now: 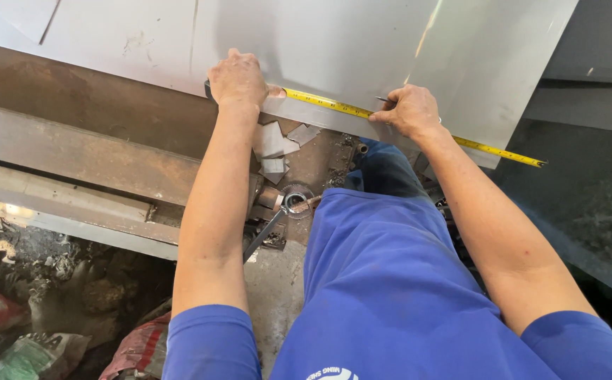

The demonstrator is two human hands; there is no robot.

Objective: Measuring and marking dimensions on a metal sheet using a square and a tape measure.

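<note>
Yellow tape measure stretched along sheet edge

Yellow steel tape measure [419, 127] lies along the near edge of a flat grey metal sheet [362, 49]. The left hand [239, 81] clamps the tape's case against the sheet, fingers curled over it. The right hand [408, 111] pinches a thin dark scriber [383, 100] at the tape. Small offcut metal scraps [278, 144] lie below on the rusty brown steel beam [73, 151].

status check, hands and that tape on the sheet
Left hand pins the tape case at the metal sheet edge. Right hand presses the yellow tape flat, thin marker in fingers. Nothing blocking.
</note>
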